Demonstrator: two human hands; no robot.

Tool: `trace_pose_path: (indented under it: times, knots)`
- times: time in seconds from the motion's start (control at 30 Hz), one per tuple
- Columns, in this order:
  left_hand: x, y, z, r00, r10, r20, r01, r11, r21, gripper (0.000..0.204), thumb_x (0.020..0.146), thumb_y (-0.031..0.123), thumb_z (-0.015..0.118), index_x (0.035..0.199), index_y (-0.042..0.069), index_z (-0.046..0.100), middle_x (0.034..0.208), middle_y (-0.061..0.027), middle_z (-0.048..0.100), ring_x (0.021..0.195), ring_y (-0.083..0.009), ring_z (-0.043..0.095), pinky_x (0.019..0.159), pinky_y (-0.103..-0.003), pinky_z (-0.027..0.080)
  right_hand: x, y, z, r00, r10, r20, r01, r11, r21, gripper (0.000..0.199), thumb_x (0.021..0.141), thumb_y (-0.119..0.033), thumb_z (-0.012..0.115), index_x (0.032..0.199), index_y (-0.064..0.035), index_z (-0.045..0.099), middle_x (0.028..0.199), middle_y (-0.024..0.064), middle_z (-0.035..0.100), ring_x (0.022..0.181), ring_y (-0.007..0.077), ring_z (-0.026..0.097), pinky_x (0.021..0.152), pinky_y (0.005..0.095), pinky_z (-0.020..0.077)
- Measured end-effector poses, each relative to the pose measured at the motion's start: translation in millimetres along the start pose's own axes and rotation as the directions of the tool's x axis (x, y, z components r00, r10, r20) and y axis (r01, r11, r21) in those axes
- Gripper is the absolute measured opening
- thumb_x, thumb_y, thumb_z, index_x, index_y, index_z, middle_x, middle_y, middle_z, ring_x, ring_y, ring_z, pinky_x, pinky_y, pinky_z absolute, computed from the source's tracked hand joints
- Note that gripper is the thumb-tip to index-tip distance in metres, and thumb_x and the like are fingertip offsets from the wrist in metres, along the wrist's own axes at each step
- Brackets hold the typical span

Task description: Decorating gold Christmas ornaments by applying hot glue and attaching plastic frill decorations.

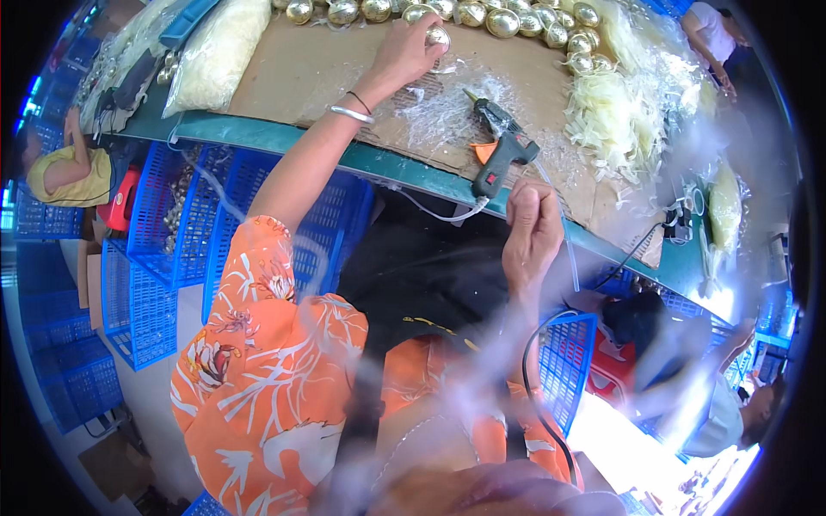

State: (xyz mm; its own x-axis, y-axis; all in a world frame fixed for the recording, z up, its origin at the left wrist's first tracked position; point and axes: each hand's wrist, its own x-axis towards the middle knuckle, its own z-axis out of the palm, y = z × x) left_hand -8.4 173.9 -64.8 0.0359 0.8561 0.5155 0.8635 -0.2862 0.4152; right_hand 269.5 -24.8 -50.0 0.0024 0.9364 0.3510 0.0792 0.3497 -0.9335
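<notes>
My left hand (409, 57) reaches to the far side of the table, its fingers closed around a shiny gold ball (438, 37). More gold balls (502, 23) sit in a curved row beside and beyond it. My right hand (533, 225) is closed near the table's front edge; whatever its fingers may hold is hidden. Just left of and beyond it, a black glue gun (501, 155) with an orange trigger (483, 151) lies on the cardboard, nozzle pointing away. A long translucent glue stick (570, 245) runs from the gun's rear past my right hand.
Brown cardboard (318, 60) covers the green table (258, 131), littered with glue strings (452, 107). Pale translucent strips (607, 120) pile up at right; a filled plastic bag (219, 56) lies at left. Blue crates (138, 301) stand below. Other people (73, 172) sit nearby.
</notes>
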Motion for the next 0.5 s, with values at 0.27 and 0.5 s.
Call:
trace_pose_path:
  times: [0.27,0.5]
  knots:
    - [-48.3,19.5,-75.6,0.999,-0.029,0.03,0.038,0.928,-0.372,0.051,0.084,0.014,0.08,0.133,0.015,0.063,0.1,-0.0027,0.071,0.089,-0.0127,0.067,0.08,-0.03,0.055,20.1,13.5,5.5,0.997,-0.042,0.062,0.05,0.991,-0.126,0.022,0.103,-0.022,0.068,0.101,-0.0005,0.064,0.087,0.008,0.061,0.072,0.0139,0.053,0.069,0.0276,0.0453]
    - [-111.4,112.9,-113.3,0.878,0.105,0.467,0.4,0.374,-0.836,0.065,0.09,0.01,0.08,0.149,0.004,0.054,0.132,-0.0088,0.067,0.116,-0.015,0.065,0.105,-0.032,0.052,42.3,-28.4,23.6,0.872,-0.433,0.228,0.474,0.862,-0.178,0.058,0.088,-0.02,0.081,0.14,-0.0058,0.06,0.131,0.0171,0.062,0.103,0.0278,0.067,0.086,0.036,0.0559]
